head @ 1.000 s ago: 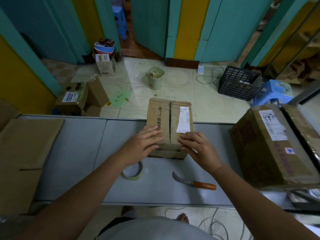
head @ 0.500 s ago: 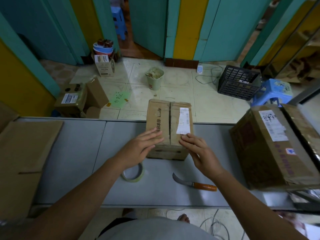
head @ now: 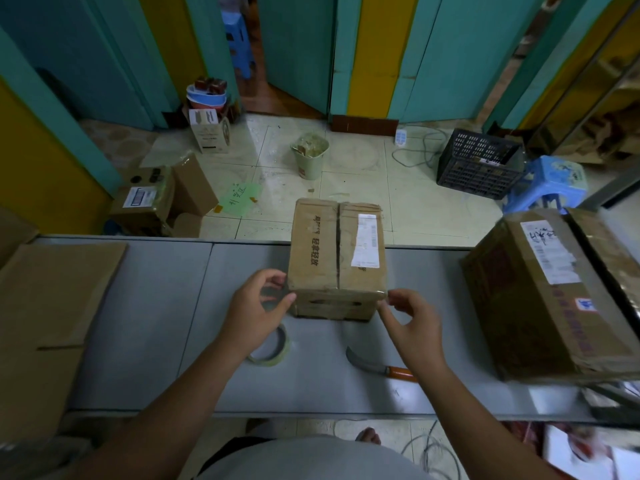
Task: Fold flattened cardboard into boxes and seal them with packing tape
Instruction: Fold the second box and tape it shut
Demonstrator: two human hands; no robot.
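Nearest, on the grey table [head: 156, 323]: a knife [head: 377, 367] with an orange handle, blade bare, just under the right wrist, and a tape roll [head: 273, 346] lying flat, partly hidden by the left hand [head: 258, 308]. Neither picked up. Left hand loosely curled at the box's near left corner, thumb tip touching the edge, gripping nothing. Right hand [head: 412, 322] at the near right corner, fingers half curled and pinched toward each other; whether a tape end sits between them, cannot tell. Between the hands, the box [head: 337, 252]: upright on the table, flaps folded down, centre seam showing dark along the top, a white label to the right of it. Whether clear tape already covers that seam, cannot tell. Judged risks: flaps springing up with no palm pressing them down; a seam taped over a gap if the flaps drift apart; a wrist dragged across the blade when reaching for the roll; the box nudged off the far table edge, which it already overhangs. To the right, a bigger box [head: 547, 292]; to the left, flat cardboard [head: 52, 306] waiting. Beyond, tiled floor with a bin [head: 311, 155], a black crate [head: 479, 162] and a blue stool [head: 550, 183].
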